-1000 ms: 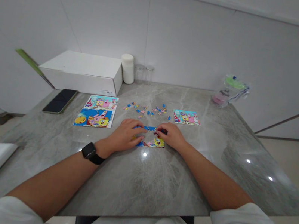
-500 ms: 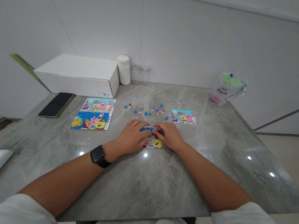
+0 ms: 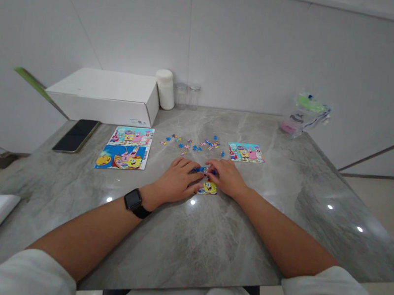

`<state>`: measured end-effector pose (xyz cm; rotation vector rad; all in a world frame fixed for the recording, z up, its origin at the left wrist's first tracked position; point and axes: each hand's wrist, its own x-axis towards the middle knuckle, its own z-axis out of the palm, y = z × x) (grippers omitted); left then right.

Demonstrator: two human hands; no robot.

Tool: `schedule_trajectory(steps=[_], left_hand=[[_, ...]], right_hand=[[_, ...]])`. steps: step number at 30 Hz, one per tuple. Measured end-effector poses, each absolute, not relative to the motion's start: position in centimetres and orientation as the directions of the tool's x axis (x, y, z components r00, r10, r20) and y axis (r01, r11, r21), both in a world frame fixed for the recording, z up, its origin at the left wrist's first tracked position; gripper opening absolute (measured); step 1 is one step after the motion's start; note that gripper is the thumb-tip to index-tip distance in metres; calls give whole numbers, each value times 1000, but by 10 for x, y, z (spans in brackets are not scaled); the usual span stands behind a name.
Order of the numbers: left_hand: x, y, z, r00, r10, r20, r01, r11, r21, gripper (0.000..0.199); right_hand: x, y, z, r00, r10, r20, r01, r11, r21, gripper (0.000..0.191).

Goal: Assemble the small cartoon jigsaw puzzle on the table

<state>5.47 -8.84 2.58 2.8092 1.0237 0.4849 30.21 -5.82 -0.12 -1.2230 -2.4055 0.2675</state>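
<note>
A partly joined jigsaw puzzle with a yellow cartoon figure lies flat on the table between my two hands. My left hand rests along its left side, fingers spread and thumb apart, touching the puzzle. At its upper right, my right hand pinches a small puzzle piece against the puzzle; the fingers mostly hide that piece. Loose puzzle pieces, mostly blue and pink, are scattered just beyond my hands.
Left stand a picture sheet, a phone and a white box. A smaller picture card lies right of the pieces. Along the back are a white bottle, two clear jars and a plastic bag.
The whole view has shifted slightly. My hands stay at the puzzle with nearly the same grip, and the loose pieces lie as before.
</note>
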Motion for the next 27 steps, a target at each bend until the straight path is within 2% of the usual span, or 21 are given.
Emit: schedule_trajectory(steps=[8,15,27], left_hand=[[52,-86,21,716,640,278,598,-768,229,40],[53,-85,17,701,650,292,609,-759,230,40],[53,-85,17,701,650,294,601,-760,248,40]], right_hand=[[303,-58,-1,-531,792,301,722,609,-329,34],[309,-56,1,-562,753,343,718,650,-248,6],[307,-60,5,-600,724,341,684,685,-251,12]])
